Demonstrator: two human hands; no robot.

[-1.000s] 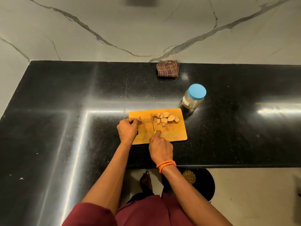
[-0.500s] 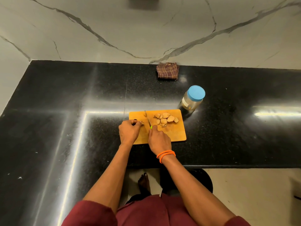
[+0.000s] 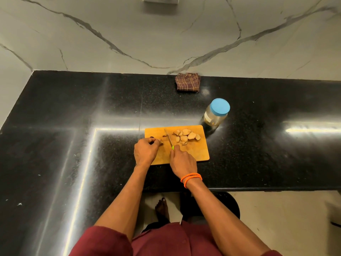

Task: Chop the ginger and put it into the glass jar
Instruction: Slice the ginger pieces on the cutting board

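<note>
Knife point(image 3: 168, 139) in right hand point(image 3: 182, 161), ginger point(image 3: 160, 141) under left hand point(image 3: 145, 151)

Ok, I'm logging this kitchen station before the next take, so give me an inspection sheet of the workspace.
Surface: black polished counter, glare streaks, pale specks.
Job's things: orange cutting board; ginger slices piled on its far right; glass jar upright beyond the board, blue lid on.
Clutter: folded checked cloth by the wall.
Hands: left hand holds a small ginger piece on the board; right hand grips the knife.
Cables: nothing seen.
Surroundings: veined marble wall; dark round mat on the floor.
</note>
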